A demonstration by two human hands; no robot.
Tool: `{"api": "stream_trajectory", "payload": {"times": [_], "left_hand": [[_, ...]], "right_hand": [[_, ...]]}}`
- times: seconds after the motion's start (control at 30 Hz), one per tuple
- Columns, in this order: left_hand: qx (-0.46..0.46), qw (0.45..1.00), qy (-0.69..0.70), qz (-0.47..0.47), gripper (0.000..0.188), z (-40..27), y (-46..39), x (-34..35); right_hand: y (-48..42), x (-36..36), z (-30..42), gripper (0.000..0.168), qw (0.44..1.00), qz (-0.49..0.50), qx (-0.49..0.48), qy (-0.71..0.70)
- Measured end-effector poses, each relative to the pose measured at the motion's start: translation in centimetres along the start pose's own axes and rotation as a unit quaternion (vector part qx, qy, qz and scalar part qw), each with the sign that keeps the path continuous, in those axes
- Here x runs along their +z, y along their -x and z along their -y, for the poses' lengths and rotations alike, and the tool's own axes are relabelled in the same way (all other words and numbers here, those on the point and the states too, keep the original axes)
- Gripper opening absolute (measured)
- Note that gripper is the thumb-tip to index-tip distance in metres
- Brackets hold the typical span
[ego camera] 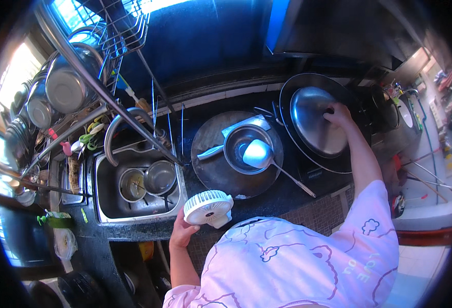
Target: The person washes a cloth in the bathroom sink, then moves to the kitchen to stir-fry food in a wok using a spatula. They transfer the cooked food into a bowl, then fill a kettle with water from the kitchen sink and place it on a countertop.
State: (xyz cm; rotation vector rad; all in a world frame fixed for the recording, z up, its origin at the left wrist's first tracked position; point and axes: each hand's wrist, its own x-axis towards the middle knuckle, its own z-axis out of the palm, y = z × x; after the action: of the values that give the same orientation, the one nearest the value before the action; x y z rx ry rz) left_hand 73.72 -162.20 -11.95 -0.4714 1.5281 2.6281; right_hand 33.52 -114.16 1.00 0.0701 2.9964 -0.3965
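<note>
My left hand point(183, 231) grips a small white handheld fan point(209, 208) at the counter's front edge. On the right, my right hand point(338, 114) has its fingers on the knob of a domed metal lid point(314, 129). That lid lies inside a large dark wok point(287, 88), and what is under it is hidden. Left of the wok is a round chopping board point(214, 173). It carries a cleaver point(210, 153), partly covered by a metal bowl point(229, 148). A wok spatula point(257, 154) rests across the bowl, its handle pointing towards me.
A steel sink point(106, 181) at left holds two metal pans point(159, 178) under a curved faucet point(112, 134). A metal rack post point(106, 96) crosses above it, with stacked pots point(66, 90) beyond. A range hood point(337, 34) overhangs the wok. Long sticks point(426, 181) lean at far right.
</note>
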Motion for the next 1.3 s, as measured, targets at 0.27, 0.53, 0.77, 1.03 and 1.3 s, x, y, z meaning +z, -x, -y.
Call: {"api": "stream_trajectory", "payload": {"times": [0.27,0.53,0.77,1.03,1.3], "left_hand": [[0.044,0.997,-0.043,-0.036,0.078,-2.0,1.5,-2.8],[0.049,0.988,-0.07,-0.129,0.052,-2.5,1.7,-4.8],[0.068,0.986,-0.037,-0.15,0.045,-2.4,3.1,-5.5],[0.117,0.966,-0.049,-0.224,0.04,-2.0,6.3,-6.3],[0.116,0.956,-0.08,-0.256,0.039,-0.1,7.1,-7.5]], "right_hand": [[10.2,-8.6,6.9,0.032,0.969,-0.022,-0.204,-0.135],[13.3,-8.3,19.9,0.029,0.873,0.097,-0.353,-0.321],[8.1,-1.2,29.5,0.045,0.87,0.005,-0.296,-0.395],[3.0,7.8,32.2,0.047,0.862,-0.077,-0.227,-0.447],[6.7,7.5,36.2,0.039,0.737,0.1,-0.27,-0.611]]}}
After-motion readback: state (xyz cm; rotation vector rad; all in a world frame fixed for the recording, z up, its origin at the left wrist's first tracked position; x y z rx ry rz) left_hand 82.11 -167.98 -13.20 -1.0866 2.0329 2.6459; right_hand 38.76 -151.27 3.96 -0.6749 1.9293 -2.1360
